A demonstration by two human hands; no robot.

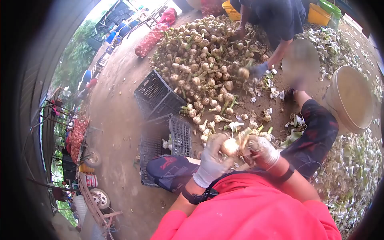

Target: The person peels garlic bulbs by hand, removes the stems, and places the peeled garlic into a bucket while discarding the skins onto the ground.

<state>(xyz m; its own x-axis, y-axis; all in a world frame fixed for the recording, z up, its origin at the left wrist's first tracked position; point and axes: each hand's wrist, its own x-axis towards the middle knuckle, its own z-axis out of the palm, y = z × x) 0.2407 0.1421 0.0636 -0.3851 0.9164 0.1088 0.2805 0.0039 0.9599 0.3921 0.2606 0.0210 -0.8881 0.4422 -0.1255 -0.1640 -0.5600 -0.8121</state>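
My left hand [212,158], in a pale glove, is closed round a whitish garlic bulb [229,147] in front of my red top. On the bulb's right, my right hand [262,152], gloved too, pinches brownish husk [243,138] that hangs from its fingers. Just beyond both hands, loose bulbs lie on the ground beside a large garlic heap [204,60]. A black crate [180,136] with a few white pieces inside stands left of my left hand.
Another black crate [158,94] leans farther back. A co-worker [276,20] bends over the heap, a gloved hand [258,71] near a bulb. A large bucket [350,100] stands at right, above peeled leaves [352,176]. Red net sacks [150,40] lie behind; carts stand at left.
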